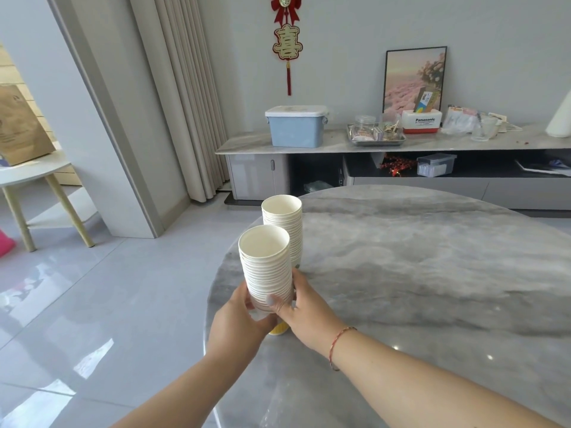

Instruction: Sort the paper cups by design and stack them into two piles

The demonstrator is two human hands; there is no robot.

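Two tall stacks of white paper cups stand at the left edge of the round grey marble table. The near stack is gripped low down from both sides: my left hand wraps its left side and my right hand its right side, thumb across the front. A yellow print shows at the bottom cup under my hands. The far stack stands just behind it, untouched, its lower part hidden by the near stack. Designs on most cups are hidden.
The table edge runs close to the left of both stacks, with shiny tiled floor below. A low sideboard along the back wall carries a blue lidded box, a metal tray and clutter. A small white side table stands at far left.
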